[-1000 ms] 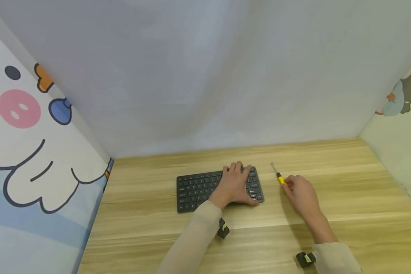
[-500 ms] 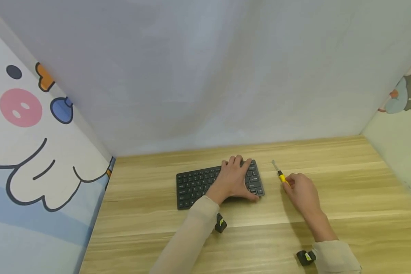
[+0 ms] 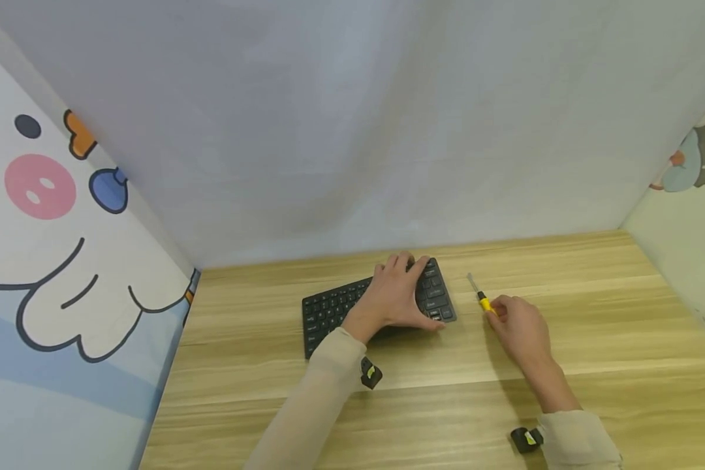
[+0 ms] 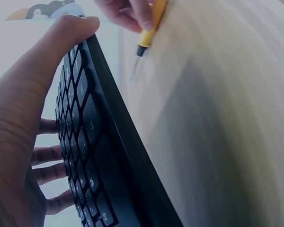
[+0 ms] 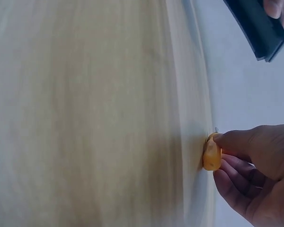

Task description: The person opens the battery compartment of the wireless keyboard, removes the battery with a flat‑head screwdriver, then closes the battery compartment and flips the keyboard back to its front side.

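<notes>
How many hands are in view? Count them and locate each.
2: the left hand grips the black keyboard near its right end; the right hand pinches the yellow-handled screwdriver to the keyboard's right.

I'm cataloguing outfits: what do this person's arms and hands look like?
Left sleeve and right sleeve are pale beige. The left wrist camera and right wrist camera are boxy and black, with yellow-green marks. Left grip and right grip are ungloved.

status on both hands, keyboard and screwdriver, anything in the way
Left hand gripping keyboard, right end raised off table. Right hand pinching screwdriver. Nothing visible between keyboard and screwdriver.
</notes>
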{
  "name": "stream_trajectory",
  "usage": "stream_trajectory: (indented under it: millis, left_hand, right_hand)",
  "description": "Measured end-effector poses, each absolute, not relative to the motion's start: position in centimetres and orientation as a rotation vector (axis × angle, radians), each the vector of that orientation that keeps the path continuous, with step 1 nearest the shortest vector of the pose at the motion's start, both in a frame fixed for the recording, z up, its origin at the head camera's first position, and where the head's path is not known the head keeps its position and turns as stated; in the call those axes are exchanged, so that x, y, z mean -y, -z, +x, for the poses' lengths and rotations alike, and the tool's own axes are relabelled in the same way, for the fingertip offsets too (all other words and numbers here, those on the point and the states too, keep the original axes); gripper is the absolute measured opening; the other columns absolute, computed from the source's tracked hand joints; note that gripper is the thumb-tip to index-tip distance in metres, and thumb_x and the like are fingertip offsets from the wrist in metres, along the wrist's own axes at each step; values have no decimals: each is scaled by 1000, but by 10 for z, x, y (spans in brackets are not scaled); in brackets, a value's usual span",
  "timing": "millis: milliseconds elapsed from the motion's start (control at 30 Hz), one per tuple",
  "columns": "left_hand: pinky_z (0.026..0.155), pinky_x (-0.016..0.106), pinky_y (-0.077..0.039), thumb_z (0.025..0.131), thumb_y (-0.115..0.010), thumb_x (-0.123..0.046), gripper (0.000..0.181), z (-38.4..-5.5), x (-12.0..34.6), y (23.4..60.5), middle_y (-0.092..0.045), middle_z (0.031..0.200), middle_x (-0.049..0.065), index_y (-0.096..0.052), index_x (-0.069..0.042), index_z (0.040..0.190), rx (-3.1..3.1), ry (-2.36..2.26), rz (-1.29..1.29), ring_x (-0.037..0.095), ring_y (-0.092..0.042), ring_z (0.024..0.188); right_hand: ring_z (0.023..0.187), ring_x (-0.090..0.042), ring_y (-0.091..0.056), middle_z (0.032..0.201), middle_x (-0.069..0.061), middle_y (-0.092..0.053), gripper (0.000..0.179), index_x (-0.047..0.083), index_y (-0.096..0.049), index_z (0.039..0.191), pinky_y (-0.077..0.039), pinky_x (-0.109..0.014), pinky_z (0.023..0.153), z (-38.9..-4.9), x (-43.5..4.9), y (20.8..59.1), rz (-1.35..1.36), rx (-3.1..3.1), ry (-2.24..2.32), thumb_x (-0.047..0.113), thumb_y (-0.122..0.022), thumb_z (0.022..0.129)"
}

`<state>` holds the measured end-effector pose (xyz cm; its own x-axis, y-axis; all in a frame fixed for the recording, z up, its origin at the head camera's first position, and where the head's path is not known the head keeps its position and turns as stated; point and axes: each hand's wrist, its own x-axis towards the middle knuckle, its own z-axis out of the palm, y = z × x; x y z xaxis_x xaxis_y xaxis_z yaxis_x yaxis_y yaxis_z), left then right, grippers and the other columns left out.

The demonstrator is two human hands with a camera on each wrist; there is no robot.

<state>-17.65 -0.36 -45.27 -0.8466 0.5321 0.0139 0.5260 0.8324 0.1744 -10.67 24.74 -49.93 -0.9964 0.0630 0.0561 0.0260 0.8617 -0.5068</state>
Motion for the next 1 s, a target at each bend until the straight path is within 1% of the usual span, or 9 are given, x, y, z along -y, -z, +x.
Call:
stream_trajectory:
  millis: [67, 133, 267, 367, 467, 600, 667, 833, 1000]
  left_hand:
    - [112, 50, -45, 60, -75, -86, 126, -177, 5, 449, -43, 151, 6, -30, -26, 161, -2970, -300, 854, 25, -46, 139]
    - [112, 49, -45, 59, -76, -85, 126, -177, 7, 444, -43, 149, 6, -31, -27, 161, -2971, -341, 853, 25, -46, 137]
    - [109, 47, -47, 59, -78, -83, 125, -177, 12, 434, -45, 142, 4, -32, -27, 160, -2972, -459, 875, 22, -48, 126]
    - [107, 46, -48, 59, -79, -81, 124, -176, 16, 425, -45, 139, 3, -32, -26, 160, -2977, -547, 892, 21, -49, 119]
    - [106, 46, -50, 60, -81, -78, 125, -174, 20, 416, -45, 140, 2, -30, -26, 161, -2968, -647, 894, 20, -49, 118]
    - [103, 46, -53, 60, -85, -73, 126, -170, 26, 402, -44, 144, 4, -28, -26, 162, -2918, -804, 903, 21, -49, 121]
    - [103, 46, -54, 61, -87, -69, 125, -169, 28, 395, -43, 146, 4, -28, -26, 163, -2882, -887, 910, 21, -49, 123]
    - [108, 46, -51, 63, -90, -62, 122, -163, 32, 381, -42, 147, 0, -25, -31, 163, -2796, -1066, 917, 19, -47, 130]
    - [111, 50, -50, 65, -91, -57, 124, -158, 35, 370, -41, 148, 1, -20, -33, 164, -2736, -1171, 966, 19, -47, 135]
  right_hand:
    - [86, -36, -75, 101, -25, -75, 26, -6, -72, 110, -60, -48, 71, -107, -247, 499, -70, 2968, -792, 15, -71, 94]
    - [85, -36, -75, 100, -24, -76, 26, -5, -72, 111, -60, -46, 68, -108, -247, 499, -75, 2974, -777, 16, -71, 94]
    - [82, -33, -74, 98, -22, -76, 26, -2, -72, 112, -57, -40, 61, -107, -248, 499, -88, 2979, -753, 16, -72, 94]
    - [80, -32, -73, 96, -21, -76, 24, 0, -73, 111, -55, -39, 60, -107, -248, 499, -81, 2971, -743, 16, -72, 94]
    - [80, -32, -73, 96, -20, -76, 23, 0, -74, 109, -55, -39, 59, -107, -248, 499, -68, 2965, -737, 16, -73, 93]
    - [80, -32, -73, 96, -20, -76, 22, 1, -74, 109, -57, -43, 62, -108, -248, 500, -56, 2959, -735, 16, -73, 93]
    - [80, -32, -72, 95, -19, -76, 21, 1, -74, 109, -57, -44, 62, -108, -248, 501, -58, 2959, -730, 16, -73, 93]
    - [77, -30, -70, 95, -19, -75, 22, 2, -74, 109, -52, -37, 56, -107, -247, 500, -65, 2962, -720, 17, -73, 93]
    - [76, -30, -70, 95, -19, -75, 22, 2, -74, 109, -48, -32, 52, -107, -247, 499, -71, 2961, -719, 17, -73, 93]
